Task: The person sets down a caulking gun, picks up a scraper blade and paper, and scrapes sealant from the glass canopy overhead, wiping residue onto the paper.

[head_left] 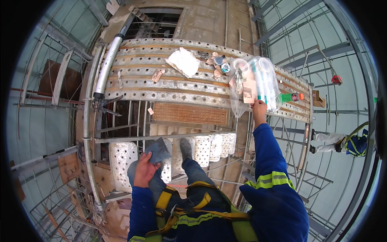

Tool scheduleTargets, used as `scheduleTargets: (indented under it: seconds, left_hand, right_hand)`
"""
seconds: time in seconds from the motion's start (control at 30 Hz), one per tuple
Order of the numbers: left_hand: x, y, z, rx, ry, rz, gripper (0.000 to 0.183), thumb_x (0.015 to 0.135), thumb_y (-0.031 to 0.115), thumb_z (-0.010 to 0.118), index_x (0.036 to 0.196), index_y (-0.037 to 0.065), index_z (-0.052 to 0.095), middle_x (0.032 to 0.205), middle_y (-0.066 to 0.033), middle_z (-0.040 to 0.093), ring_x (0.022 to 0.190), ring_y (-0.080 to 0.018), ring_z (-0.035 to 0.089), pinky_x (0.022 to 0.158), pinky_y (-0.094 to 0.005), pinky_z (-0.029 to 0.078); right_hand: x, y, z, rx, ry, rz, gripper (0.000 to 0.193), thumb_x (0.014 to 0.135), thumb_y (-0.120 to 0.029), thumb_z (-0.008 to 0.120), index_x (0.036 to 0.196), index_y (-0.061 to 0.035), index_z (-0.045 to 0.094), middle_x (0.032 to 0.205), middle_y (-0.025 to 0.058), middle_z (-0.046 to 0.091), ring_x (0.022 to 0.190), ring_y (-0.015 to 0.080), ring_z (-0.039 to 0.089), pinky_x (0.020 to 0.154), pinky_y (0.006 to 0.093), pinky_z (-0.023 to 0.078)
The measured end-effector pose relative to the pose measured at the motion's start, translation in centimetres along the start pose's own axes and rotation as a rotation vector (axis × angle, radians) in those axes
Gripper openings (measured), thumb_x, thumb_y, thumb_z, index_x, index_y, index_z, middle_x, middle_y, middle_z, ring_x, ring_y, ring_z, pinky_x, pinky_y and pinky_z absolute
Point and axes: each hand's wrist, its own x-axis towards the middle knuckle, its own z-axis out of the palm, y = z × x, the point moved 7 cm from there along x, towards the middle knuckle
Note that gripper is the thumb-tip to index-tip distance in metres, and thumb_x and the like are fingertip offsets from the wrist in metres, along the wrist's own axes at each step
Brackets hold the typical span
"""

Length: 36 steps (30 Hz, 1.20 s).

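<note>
My left hand [146,169] is closed around a dark grey folded sheet [158,150], held low over the scaffold steps. On the right, my right hand [259,109] reaches to the front of a clear plastic bag [238,105] on the perforated metal planks [153,93]. Its fingers are pinched at the bag's near edge; what they grip is unclear. White tubes with teal marks [263,78] lie in the bag. A tan card [249,92] is right by my fingertips. Beside the bag lies a green bottle with an orange cap [291,97].
A silver caulking gun [108,64] leans at the planks' left end. White crumpled sheeting [183,62] and brown paper scraps [158,75] lie on the planks. Perforated steps [123,161] descend below. Scaffold poles [89,133] stand around; another person [354,144] is at far right.
</note>
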Motion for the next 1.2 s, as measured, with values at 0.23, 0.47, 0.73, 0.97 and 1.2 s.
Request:
scheduleTargets:
  seconds: [0.23,0.47,0.73,0.97,1.2]
  left_hand:
    - [0.3,0.0,0.1,0.016,0.011,-0.007,0.018,0.096,0.024,0.063,0.112,0.017,0.056,0.111,-0.0015,0.066,0.095,-0.0198,0.063,0.072,-0.0393,0.05]
    - [0.0,0.2,0.2,0.01,-0.043,-0.022,0.02,0.098,0.02,0.06,0.118,0.017,0.058,0.114,-0.0008,0.066,0.099,-0.0202,0.065,0.073,-0.0387,0.052]
    - [-0.2,-0.1,1.2,0.008,-0.049,-0.009,0.017,0.098,0.023,0.06,0.113,0.018,0.056,0.112,-0.0024,0.066,0.096,-0.0203,0.064,0.078,-0.0396,0.051]
    - [0.4,-1.5,-0.7,0.026,-0.074,-0.005,0.019,0.098,0.023,0.06,0.116,0.02,0.057,0.114,0.0013,0.064,0.103,-0.0169,0.061,0.087,-0.0414,0.048]
    - [1.2,-1.7,1.0,0.078,-0.015,0.028,0.018,0.096,0.024,0.064,0.112,0.019,0.057,0.113,0.0045,0.062,0.105,-0.0134,0.057,0.091,-0.0429,0.044]
  right_hand:
    - [-1.3,1.2,-1.5,-0.305,0.195,-0.144,0.054,0.094,-0.045,0.062,0.07,0.0031,0.062,0.058,0.0092,0.057,0.054,0.0188,0.051,0.056,0.0362,0.043]
    - [-1.8,1.6,-0.9,0.017,0.045,0.2,0.032,0.09,-0.03,0.071,0.091,0.002,0.064,0.075,0.0064,0.064,0.061,0.0154,0.058,0.049,0.0291,0.048]
    - [-1.1,-0.5,0.0,0.375,0.024,0.106,0.033,0.089,-0.009,0.067,0.116,0.0059,0.054,0.098,0.0159,0.066,0.079,0.0228,0.069,0.062,0.0342,0.063]
    - [-1.0,0.6,2.0,0.275,-0.029,0.201,0.043,0.096,-0.033,0.06,0.115,0.0067,0.062,0.096,0.0132,0.068,0.073,0.0209,0.067,0.057,0.0318,0.056]
    - [0.0,3.3,-4.2,0.239,0.166,0.143,0.041,0.089,-0.03,0.072,0.11,0.0029,0.062,0.094,0.0093,0.066,0.072,0.0172,0.063,0.057,0.0297,0.052]
